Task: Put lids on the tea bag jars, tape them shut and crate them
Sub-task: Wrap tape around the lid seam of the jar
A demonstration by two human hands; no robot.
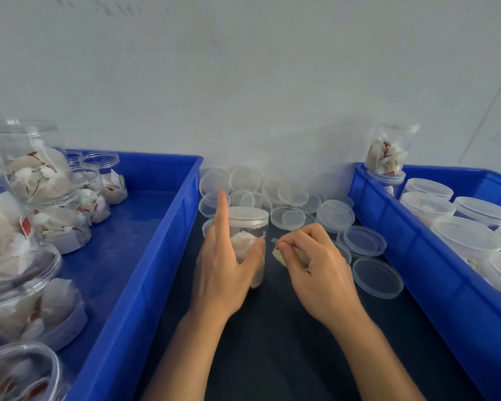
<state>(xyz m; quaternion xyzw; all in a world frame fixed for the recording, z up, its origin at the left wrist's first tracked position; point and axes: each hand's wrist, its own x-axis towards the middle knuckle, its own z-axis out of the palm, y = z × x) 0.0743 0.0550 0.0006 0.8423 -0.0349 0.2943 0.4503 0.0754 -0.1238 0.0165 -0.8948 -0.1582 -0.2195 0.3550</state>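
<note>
left hand point(224, 267): grips the lidded jar point(248, 241), index finger straight up
right hand point(315, 264): pinches tape piece point(278, 253) beside jar

Bright even light, soft faint shadows on wall, wide-angle bending at edges, slight softness

Loose lids point(287, 198) between two crates point(145, 256)

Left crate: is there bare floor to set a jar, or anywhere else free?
Yes: the left crate has bare floor along its right wall; open jars crowd its left. The dark table between the forearms is free. Behind the lidded jar, loose lids crowd it. The right crate looks packed.
</note>
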